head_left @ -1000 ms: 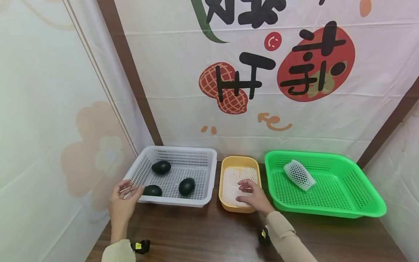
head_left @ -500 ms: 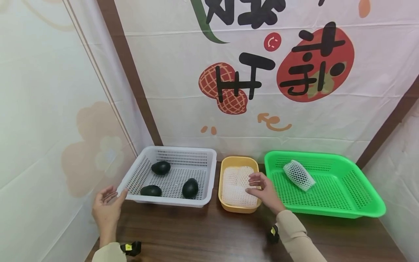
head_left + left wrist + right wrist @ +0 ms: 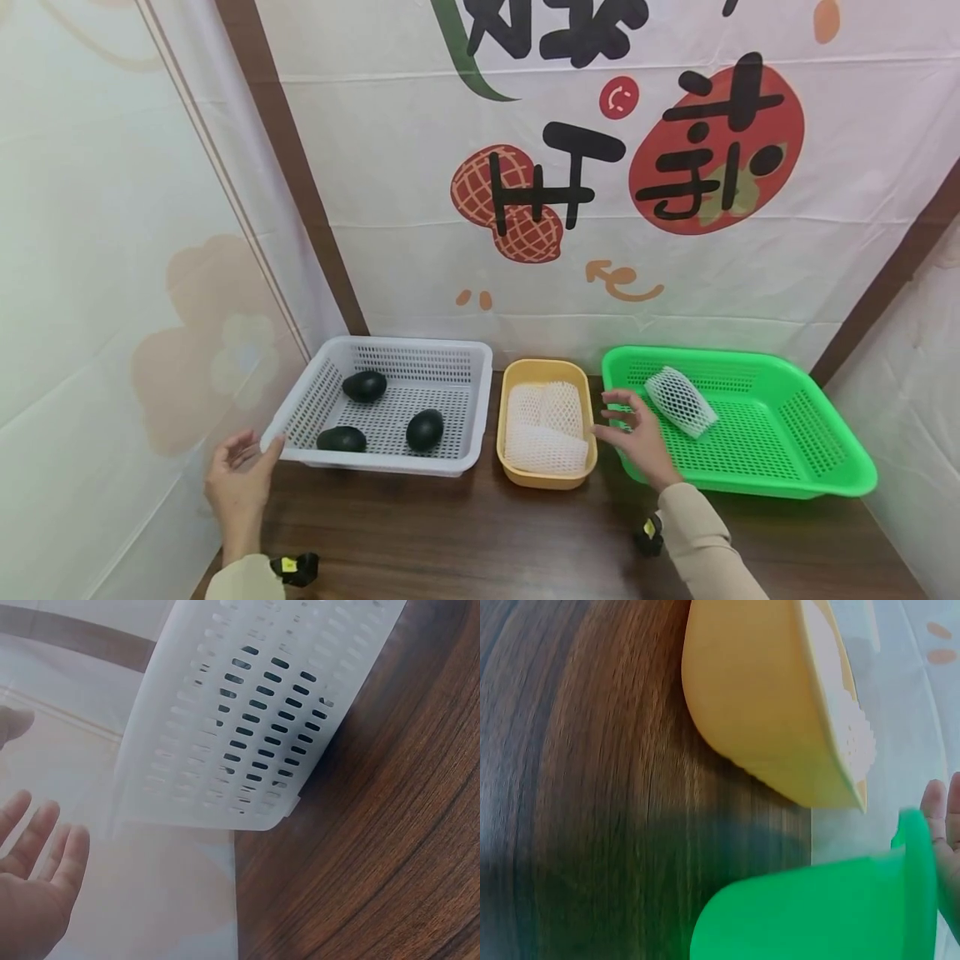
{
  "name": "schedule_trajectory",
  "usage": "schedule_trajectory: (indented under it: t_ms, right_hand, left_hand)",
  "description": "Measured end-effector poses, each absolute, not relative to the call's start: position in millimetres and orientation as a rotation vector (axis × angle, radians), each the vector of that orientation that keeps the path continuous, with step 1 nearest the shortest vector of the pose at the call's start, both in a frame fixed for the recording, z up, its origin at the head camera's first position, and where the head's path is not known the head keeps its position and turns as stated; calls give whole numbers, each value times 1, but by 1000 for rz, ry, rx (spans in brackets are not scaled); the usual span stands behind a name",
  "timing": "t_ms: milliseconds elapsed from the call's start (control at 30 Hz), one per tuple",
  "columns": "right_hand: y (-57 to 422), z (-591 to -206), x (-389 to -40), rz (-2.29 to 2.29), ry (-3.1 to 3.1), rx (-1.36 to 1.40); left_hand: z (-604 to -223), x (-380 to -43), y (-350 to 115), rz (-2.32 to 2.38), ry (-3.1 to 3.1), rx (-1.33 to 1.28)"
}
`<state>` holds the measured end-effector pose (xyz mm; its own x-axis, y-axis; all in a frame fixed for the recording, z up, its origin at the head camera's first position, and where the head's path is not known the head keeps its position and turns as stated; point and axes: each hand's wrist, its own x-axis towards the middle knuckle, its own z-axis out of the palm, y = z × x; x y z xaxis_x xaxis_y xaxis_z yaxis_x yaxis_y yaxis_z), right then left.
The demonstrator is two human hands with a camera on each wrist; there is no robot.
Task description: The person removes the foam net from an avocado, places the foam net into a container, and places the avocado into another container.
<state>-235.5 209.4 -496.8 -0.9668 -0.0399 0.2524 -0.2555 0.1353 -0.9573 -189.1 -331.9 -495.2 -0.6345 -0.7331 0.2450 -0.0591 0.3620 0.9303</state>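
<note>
My left hand [image 3: 238,483] hovers at the front left corner of the white basket [image 3: 471,454], fingers loosely bent and holding nothing. In the left wrist view, that hand [image 3: 34,889] is beside the basket's slotted wall. Three dark green avocados lie in this basket: one avocado [image 3: 365,386] at the back, one avocado [image 3: 342,439] at the front left and one avocado [image 3: 424,430] at the front right. My right hand [image 3: 639,437], also holding nothing, is over the left edge of the green basket [image 3: 832,462], right of the yellow tray [image 3: 547,481].
White foam net sleeves [image 3: 546,448] lie in the yellow tray. Another foam net [image 3: 681,402] rests in the green basket; whether it contains anything I cannot tell. A printed cloth [image 3: 405,275] hangs behind the containers. Brown wooden tabletop [image 3: 450,542] lies in front.
My left hand has drawn back left, off the white basket. My right hand has moved right, from over the yellow tray's nets to the green basket's edge. The front right avocado has rocked.
</note>
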Motion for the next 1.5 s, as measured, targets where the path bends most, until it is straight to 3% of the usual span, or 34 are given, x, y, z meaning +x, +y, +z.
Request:
schedule_trajectory:
  t_ms: [267,1500]
  right_hand:
    - [227,-503,-240,1870,-2222,268]
    - [300,-498,-232,1682,-2292,66]
  left_hand:
    - [-500,-193,-333,-1300,-1959,796]
    - [-523,-209,-335,-1488,-1987,695]
